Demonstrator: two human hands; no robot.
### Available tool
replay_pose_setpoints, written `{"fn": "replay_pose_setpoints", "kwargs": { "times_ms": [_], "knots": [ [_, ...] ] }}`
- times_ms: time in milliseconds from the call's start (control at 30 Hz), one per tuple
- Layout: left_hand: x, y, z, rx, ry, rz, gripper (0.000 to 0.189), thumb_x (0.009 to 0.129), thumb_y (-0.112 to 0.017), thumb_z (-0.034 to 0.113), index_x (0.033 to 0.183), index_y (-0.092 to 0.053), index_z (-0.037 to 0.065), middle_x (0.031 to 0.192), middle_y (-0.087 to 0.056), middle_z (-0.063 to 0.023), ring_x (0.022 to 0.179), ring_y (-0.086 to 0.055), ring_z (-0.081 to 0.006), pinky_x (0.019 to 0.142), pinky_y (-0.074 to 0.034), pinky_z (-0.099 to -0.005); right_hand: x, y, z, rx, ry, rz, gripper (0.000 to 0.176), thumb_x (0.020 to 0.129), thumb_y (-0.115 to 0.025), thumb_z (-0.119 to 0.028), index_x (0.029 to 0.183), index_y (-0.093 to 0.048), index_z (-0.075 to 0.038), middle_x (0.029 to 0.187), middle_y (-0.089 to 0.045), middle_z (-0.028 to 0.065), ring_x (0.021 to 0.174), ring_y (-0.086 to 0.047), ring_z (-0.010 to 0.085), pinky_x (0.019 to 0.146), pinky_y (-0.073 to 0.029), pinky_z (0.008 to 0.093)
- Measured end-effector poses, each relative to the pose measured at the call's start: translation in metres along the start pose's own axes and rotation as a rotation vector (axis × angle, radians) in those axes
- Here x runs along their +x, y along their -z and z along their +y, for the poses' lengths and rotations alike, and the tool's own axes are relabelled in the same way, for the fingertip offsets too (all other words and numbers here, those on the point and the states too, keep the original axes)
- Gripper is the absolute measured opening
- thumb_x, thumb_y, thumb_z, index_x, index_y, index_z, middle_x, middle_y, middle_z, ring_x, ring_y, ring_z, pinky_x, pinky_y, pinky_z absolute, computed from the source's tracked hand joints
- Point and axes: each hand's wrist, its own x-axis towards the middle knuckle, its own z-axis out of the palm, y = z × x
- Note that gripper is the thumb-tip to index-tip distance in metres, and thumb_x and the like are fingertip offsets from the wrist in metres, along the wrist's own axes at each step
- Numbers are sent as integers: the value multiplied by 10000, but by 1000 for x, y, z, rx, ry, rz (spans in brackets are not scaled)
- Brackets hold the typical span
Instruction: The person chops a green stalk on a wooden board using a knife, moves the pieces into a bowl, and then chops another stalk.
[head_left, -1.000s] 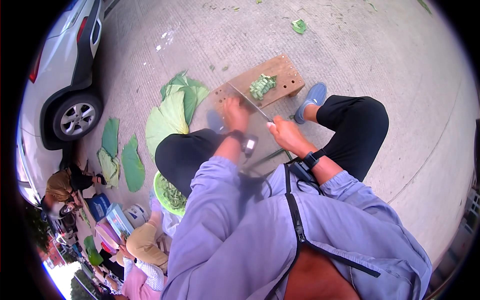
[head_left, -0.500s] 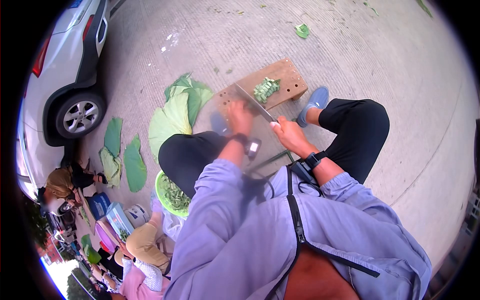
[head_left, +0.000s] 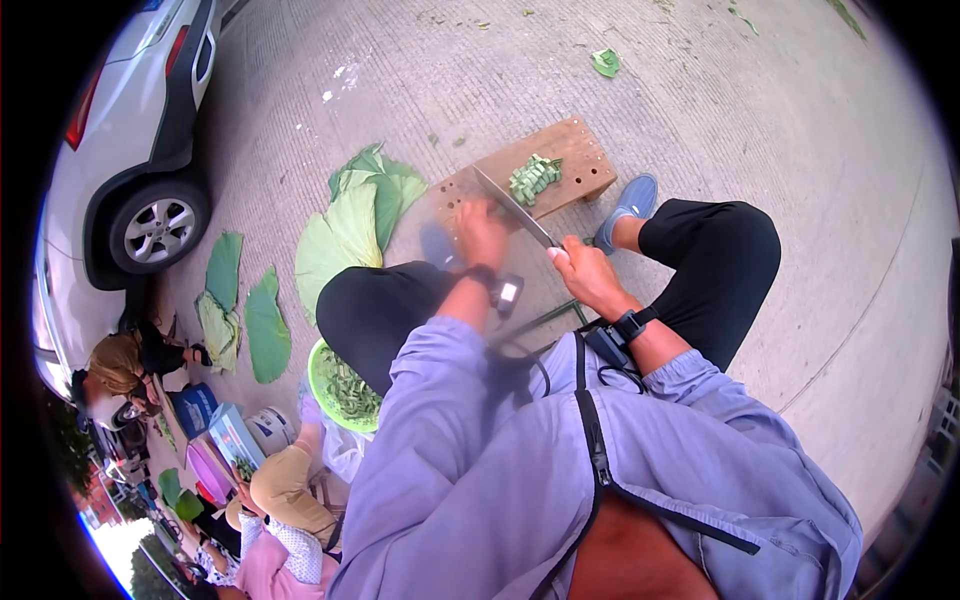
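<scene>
1. Nearest me, between my knees, a few long green stems [head_left: 545, 316] lie on the ground, just below my wrists.
2. To my left, beside my left knee, stands a green bowl [head_left: 316, 385] with chopped green bits in it. Further left, other people [head_left: 285, 480] sit low among boxes.
3. My right hand [head_left: 585, 272] has its grip closed around the handle of a cleaver [head_left: 512, 205]. The hand sits near the front edge of the wooden surface [head_left: 580, 150].
4. My left hand [head_left: 484, 228] rests knuckles-up on the near left part of the surface, right beside the blade. I cannot tell whether its grip is closed on anything, since the fingers hide what lies beneath them.
5. The cleaver's blade runs from my right hand up and to the left, slanting across the surface between my left hand and the cut pieces [head_left: 533, 178].
6. The cut pieces sit in a small green heap on the surface, just right of the blade and toward the far side.
7. My shoe [head_left: 628, 200] stands on the ground at the right end of the surface.
8. Left of the surface, big leaves [head_left: 345, 225] are spread flat on the concrete, with smaller ones well off to the left.
9. Far beyond the surface a leaf scrap [head_left: 603, 62] lies alone on the ground.
10. At the far left a white car [head_left: 130, 130] is parked.
</scene>
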Motion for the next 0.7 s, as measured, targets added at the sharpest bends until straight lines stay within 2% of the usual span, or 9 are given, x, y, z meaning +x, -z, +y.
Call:
{"fn": "replay_pose_setpoints", "kwargs": {
  "times_ms": [100, 167, 500, 567, 700],
  "knots": [
    [0, 2, 3, -25, 11, 3, 161, 780, -639, -6, 921, -692, 50, 971, -639, -149, 1000, -585, -361, 901, -464, -439, -2, 0, 0, 7, 6, 20, 425, 998, -511, -397, 1019, -600, 18, 852, -649, 313, 819, -629, 503, 724, -459, 570],
    [0, 2, 5, -44, 20, 4, 163, 781, -638, -10, 921, -694, 51, 968, -642, -150, 996, -588, -361, 900, -466, -440, -3, 1, 1, 15, 16, 34, 420, 1004, -517, -401, 939, -529, 14, 782, -627, 302, 811, -616, 517, 733, -450, 578],
    [0, 2, 4, -30, 19, -20, 227, 755, -590, -21, 947, -691, 50, 985, -627, -136, 990, -566, -355, 889, -461, -436, -6, 5, 2, 48, 14, -1, 420, 1001, -531, -389, 952, -536, 28, 819, -624, 319, 835, -619, 515, 735, -453, 564],
    [0, 2, 4, -23, 20, -17, 227, 754, -589, -22, 944, -690, 49, 985, -627, -140, 991, -566, -357, 888, -461, -438, -7, 5, 3, 56, 30, -3, 424, 986, -528, -383, 997, -595, 36, 812, -636, 314, 786, -630, 498, 711, -460, 566],
    [0, 3, 6, -15, 25, -19, 225, 755, -583, -24, 943, -689, 44, 998, -627, -146, 993, -564, -366, 887, -460, -444, -6, 4, 5, 28, 9, -36, 424, 988, -525, -379, 1003, -597, 39, 831, -644, 315, 802, -633, 500, 722, -461, 570]
  ]
}}
